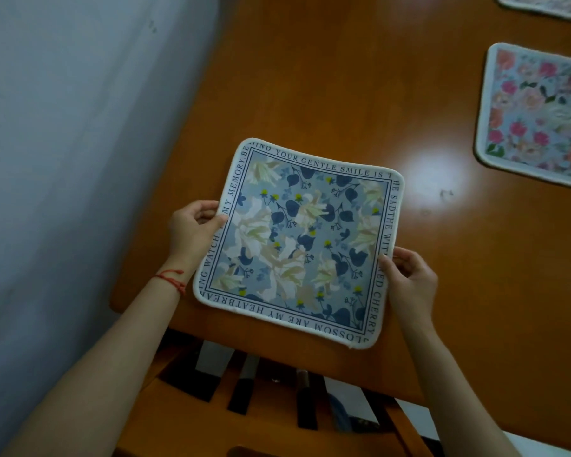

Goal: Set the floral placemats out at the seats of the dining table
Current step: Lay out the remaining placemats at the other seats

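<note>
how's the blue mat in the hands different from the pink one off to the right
The blue placemat has navy leaves, pale blooms and a lettered border; the pink placemat has pink and orange roses, no visible lettering. The blue one is pinched by the left hand and right hand; the pink one lies untouched. Both have white rounded edging.

A placemat (297,239) sits near the table (327,77) edge above a chair (277,407), two more mats (538,113) to its right.

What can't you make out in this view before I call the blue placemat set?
- Blue placemat: head view cannot settle whether it lies flat on the table; left hand and right hand cover parts of its border text.
- Pink placemat: right frame edge cuts it off.
- Far placemat: top edge crops it; pattern blurred.
</note>
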### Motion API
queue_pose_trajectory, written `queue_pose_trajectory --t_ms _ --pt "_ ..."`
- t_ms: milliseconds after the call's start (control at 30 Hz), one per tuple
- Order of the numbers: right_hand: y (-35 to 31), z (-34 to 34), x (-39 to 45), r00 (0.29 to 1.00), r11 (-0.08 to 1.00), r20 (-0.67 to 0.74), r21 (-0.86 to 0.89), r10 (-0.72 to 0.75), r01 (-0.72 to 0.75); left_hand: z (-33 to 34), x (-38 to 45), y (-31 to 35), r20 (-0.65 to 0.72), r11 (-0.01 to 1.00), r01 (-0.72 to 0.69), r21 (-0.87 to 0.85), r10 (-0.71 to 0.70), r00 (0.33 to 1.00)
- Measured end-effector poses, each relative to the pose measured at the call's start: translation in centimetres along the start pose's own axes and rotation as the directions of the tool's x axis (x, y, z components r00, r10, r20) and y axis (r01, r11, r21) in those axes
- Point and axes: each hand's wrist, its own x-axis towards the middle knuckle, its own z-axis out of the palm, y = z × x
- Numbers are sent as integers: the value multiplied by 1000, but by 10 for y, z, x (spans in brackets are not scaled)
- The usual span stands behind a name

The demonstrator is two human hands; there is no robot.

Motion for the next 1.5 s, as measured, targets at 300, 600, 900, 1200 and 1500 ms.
queue_pose_trajectory --t_ms 300,600,900,1200,1500 --pt "12 -1 6 999 996 -35 -86 17 -20 8 3 -5 5 972 -115 206 116 993" --pt "4 -5 8 995 995 -96 -103 1 -11 14 -5 -6 6 992 -74 106 74 997" --pt "1 -1 -6 1000 999 10 -31 28 -28 17 -16 -1 70 999 5 -39 -3 998" --pt "-3 -5 -3 998 999 33 -9 44 -44 17 -16 3 79 1000 14 -22 -12 997" --pt "-3 -8 -3 998 998 25 -2 65 -65 20 -18 5 80 1000 13 -9 -12 997"
